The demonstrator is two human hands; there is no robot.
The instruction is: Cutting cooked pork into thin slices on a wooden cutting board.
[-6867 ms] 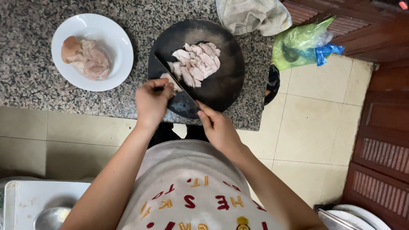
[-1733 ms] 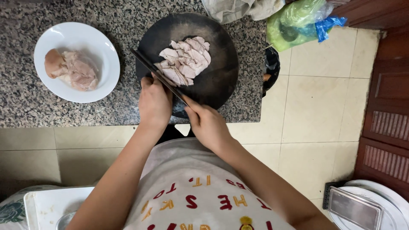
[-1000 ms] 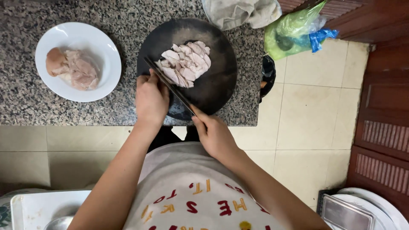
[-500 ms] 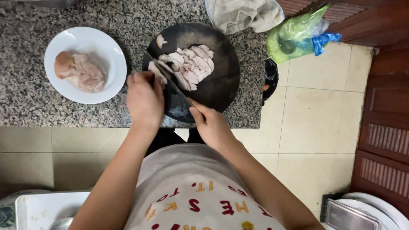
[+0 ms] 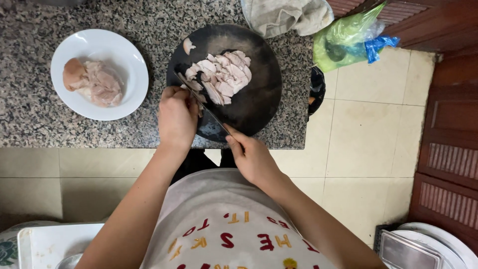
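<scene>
A round dark cutting board (image 5: 259, 99) lies on the speckled granite counter (image 5: 30, 114) and carries a row of pale meat slices (image 5: 224, 77). My right hand (image 5: 251, 157) grips the handle of a knife (image 5: 201, 102) whose blade runs up and left across the board. My left hand (image 5: 177, 117) rests with curled fingers on the meat at the board's left edge, right against the blade. One small slice (image 5: 188, 46) lies apart at the board's top left.
A white plate (image 5: 127, 60) with uncut pale meat (image 5: 92, 82) sits left of the board. A grey cloth (image 5: 286, 15) and a green plastic bag (image 5: 346, 42) lie at the counter's far right. Tiled floor and a wooden door are on the right.
The knife has worked leftward along the meat, with my left hand retreating before it. A small slice now lies apart at the board's top left. The view shifted slightly.
</scene>
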